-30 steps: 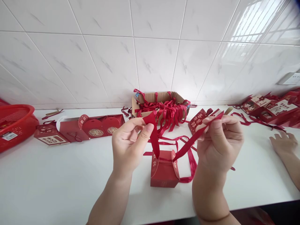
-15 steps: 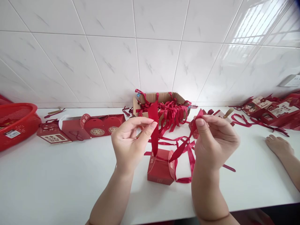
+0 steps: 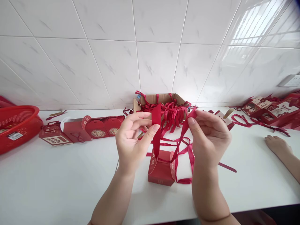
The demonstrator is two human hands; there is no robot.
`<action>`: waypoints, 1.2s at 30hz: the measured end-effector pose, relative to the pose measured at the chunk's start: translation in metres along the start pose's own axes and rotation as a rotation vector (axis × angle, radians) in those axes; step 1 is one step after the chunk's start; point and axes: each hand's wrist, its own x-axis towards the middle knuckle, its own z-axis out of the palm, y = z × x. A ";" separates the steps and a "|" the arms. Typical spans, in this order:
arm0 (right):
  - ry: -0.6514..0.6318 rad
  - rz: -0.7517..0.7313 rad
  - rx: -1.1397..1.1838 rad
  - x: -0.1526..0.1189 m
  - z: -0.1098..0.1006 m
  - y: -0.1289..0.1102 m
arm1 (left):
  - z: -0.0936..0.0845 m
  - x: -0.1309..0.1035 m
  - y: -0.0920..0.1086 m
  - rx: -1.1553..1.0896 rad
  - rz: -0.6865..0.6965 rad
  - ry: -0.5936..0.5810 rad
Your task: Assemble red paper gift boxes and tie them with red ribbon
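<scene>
A small red gift box (image 3: 161, 173) stands on the white table, with a red ribbon (image 3: 157, 137) running through its top. My left hand (image 3: 134, 140) pinches one end of this ribbon between thumb and fingers, above the box's left side. The other end is pinched in my right hand (image 3: 208, 140), above and to the right of the box. Both ribbon ends are held up off the box and apart from each other. Loose loops of red ribbon (image 3: 184, 180) lie beside the box on its right.
Behind the box, a cardboard carton (image 3: 153, 98) overflows with red ribbons. Red gift boxes (image 3: 81, 129) line up at left, near a red plastic basket (image 3: 21, 128). More decorated boxes (image 3: 281, 109) are piled at right, where another person's hand (image 3: 278, 147) rests on the table.
My two hands have come closer together, each still pinching its ribbon end. The right hand has moved left and the left hand slightly right. The box stays in place.
</scene>
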 end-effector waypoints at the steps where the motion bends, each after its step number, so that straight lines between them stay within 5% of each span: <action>1: 0.011 0.015 0.016 0.001 0.000 -0.001 | 0.000 0.000 0.001 -0.003 -0.020 -0.001; 14: 0.074 -0.005 0.155 0.002 -0.003 -0.010 | -0.007 0.002 0.007 0.073 0.030 -0.215; 36: 0.062 -0.039 0.095 -0.001 -0.006 -0.012 | -0.010 0.000 -0.001 -0.033 0.003 -0.193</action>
